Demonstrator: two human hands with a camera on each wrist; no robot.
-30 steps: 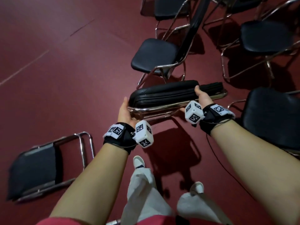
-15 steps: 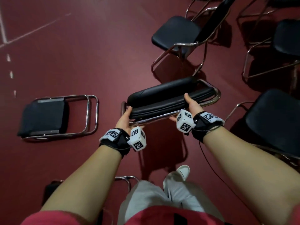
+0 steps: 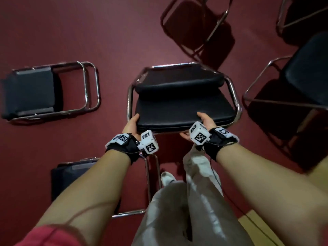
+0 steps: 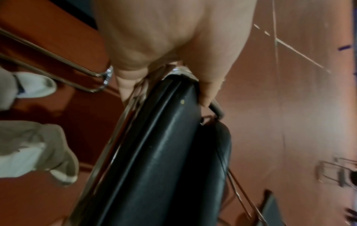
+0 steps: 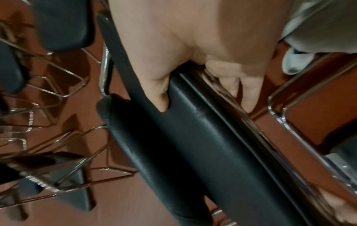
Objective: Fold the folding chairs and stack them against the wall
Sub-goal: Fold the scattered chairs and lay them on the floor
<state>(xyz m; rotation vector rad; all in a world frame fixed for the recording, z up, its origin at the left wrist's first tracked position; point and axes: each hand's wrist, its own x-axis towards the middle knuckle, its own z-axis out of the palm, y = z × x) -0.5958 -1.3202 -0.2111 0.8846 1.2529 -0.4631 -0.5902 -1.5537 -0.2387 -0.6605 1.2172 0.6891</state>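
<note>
While we hold the folded chair [image 3: 182,103] flat in front of us above the red floor [image 3: 71,29], its near seat edge runs left to right across our body. Our left hand [image 3: 131,126] clamps the left corner and our right hand [image 3: 204,121] the right corner, thumbs on top, fingers curled beneath. Neither hand is nearer. Two folded chairs [image 3: 35,91] lie on the floor to our left. The head view shows no wall; the wrist views show what it hides, fingers [image 5: 249,91] wrapped under the chrome frame [image 4: 114,145].
</note>
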